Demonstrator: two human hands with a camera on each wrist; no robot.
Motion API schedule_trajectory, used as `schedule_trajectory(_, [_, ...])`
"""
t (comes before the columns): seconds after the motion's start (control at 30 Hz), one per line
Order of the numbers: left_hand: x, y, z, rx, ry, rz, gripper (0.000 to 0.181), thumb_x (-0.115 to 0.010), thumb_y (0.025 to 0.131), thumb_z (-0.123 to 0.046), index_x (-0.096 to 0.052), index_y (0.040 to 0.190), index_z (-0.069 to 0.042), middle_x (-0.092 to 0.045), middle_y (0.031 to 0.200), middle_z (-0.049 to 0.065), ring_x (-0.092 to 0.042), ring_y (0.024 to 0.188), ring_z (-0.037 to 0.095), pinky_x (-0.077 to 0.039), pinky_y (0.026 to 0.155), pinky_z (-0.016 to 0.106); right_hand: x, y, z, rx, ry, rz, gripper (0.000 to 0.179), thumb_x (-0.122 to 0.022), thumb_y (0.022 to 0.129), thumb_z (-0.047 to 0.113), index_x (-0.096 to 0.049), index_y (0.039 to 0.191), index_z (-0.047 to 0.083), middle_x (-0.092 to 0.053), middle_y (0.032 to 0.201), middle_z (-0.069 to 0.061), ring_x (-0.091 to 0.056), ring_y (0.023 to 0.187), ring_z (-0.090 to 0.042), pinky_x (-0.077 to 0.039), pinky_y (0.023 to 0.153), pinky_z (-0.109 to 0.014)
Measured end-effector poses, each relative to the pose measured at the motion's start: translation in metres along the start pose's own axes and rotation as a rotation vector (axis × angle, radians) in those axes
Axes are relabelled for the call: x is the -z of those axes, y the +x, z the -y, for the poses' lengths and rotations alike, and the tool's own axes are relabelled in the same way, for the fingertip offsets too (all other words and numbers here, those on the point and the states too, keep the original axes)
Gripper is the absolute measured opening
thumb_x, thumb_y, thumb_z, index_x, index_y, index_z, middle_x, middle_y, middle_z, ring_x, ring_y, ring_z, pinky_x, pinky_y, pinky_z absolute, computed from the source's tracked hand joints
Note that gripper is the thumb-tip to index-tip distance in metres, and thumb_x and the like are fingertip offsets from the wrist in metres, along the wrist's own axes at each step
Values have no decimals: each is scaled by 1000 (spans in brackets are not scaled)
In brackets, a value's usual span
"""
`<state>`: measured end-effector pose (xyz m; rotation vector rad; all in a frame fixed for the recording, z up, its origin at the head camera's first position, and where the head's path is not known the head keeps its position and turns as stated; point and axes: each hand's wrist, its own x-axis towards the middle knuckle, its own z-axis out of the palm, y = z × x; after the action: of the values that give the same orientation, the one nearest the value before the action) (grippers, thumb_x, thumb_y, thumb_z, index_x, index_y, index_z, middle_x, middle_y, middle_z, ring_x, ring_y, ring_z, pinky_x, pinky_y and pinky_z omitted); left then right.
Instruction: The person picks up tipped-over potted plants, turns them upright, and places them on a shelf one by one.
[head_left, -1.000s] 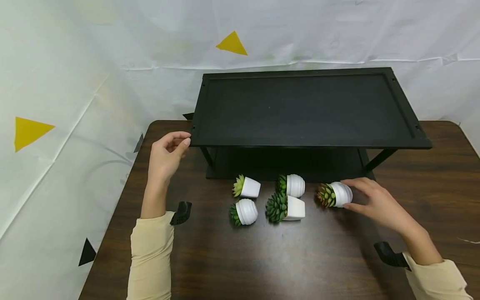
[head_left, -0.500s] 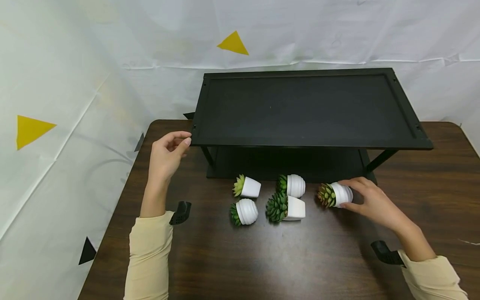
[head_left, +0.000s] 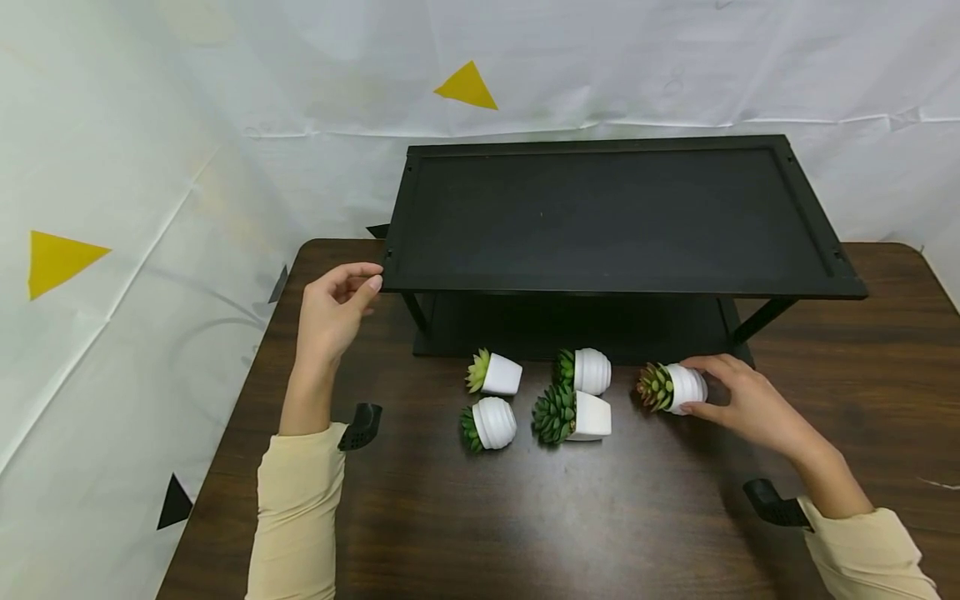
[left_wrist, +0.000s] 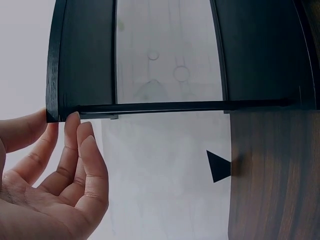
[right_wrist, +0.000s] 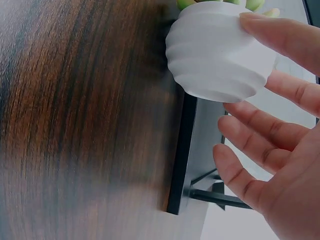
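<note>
My left hand [head_left: 330, 317] pinches the front left corner of a black two-tier shelf [head_left: 600, 221] between thumb and fingers. In the left wrist view, thumb and fingertips meet at that corner. My right hand [head_left: 750, 404] grips a potted succulent [head_left: 686, 389] with a ribbed white pot and reddish-green leaves, tipped on its side with the leaves pointing left. Thumb and index finger span the pot in the right wrist view, while the other fingers spread loosely below. Left of it lie a round-potted succulent [head_left: 592, 372] and a square-potted one [head_left: 591, 417], close together.
Farther left on the brown wooden table [head_left: 487, 525] lie a light-green succulent [head_left: 501, 375] and another in a ribbed pot [head_left: 493, 423]. The shelf's lower tier [head_left: 570, 325] is just behind the plants. A white sheet wall [head_left: 637, 67] stands behind.
The succulent in my right hand has shifted a touch to the right and turned slightly. My left hand stays at the shelf corner, and the other plants are still.
</note>
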<state>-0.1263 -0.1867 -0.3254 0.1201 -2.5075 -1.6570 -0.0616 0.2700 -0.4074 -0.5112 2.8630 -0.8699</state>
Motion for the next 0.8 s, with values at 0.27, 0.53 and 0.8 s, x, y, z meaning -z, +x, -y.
schedule_trajectory(0.27, [0,0,-2,6,3,-2,25,-59,90,-18,-63,109,-2,-58,89,8,-57,77,14,-50,75,35,5,0,-4,-9,13,20,50,-78,73,16,-55,113,-3,-57,107,-23,-54,91,-36,-45,72,-51])
schedule_trajectory(0.53, [-1,0,-2,0,7,-3,24,-60,90,-16,-63,108,-2,-58,87,7,-56,75,13,-50,72,31,11,-3,-10,-45,-5,37,50,-77,75,21,-54,115,1,-60,97,-16,-54,85,-30,-44,64,-42])
schedule_trajectory(0.8, [0,0,-2,0,10,-4,23,-59,90,-16,-63,108,-2,-58,89,7,-57,80,21,-50,72,30,12,-7,-18,-17,-15,36,61,-77,74,19,-48,124,0,-59,92,-10,-55,81,-26,-43,58,-33])
